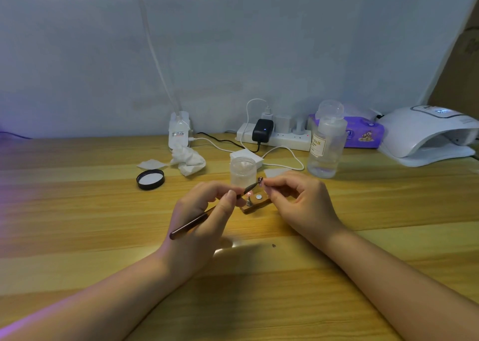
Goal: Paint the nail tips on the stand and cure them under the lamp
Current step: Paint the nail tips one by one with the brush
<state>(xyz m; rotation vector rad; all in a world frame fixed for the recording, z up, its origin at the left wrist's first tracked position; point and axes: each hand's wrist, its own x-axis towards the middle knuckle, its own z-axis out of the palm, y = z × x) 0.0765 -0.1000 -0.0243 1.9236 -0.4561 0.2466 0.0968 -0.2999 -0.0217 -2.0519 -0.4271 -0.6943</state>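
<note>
Dark brown and slender, the nail brush [207, 215] is pinched in the left hand [204, 218], its tip meeting a small nail tip [261, 181] pinched by the right hand [298, 200]. Just beneath them a small wooden stand [255, 204] sits on the wooden bench [77, 211]. Well apart at the far right rests the white curing lamp [427, 135].

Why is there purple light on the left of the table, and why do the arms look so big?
In the head view, a purple glow tints the wooden table at its left edge; its source is out of frame. The wide-angle lens stretches the forearms near the bottom. The left hand holding the thin dark brush casts a soft shadow beneath it. The white curing lamp looks slightly blurred.
</note>
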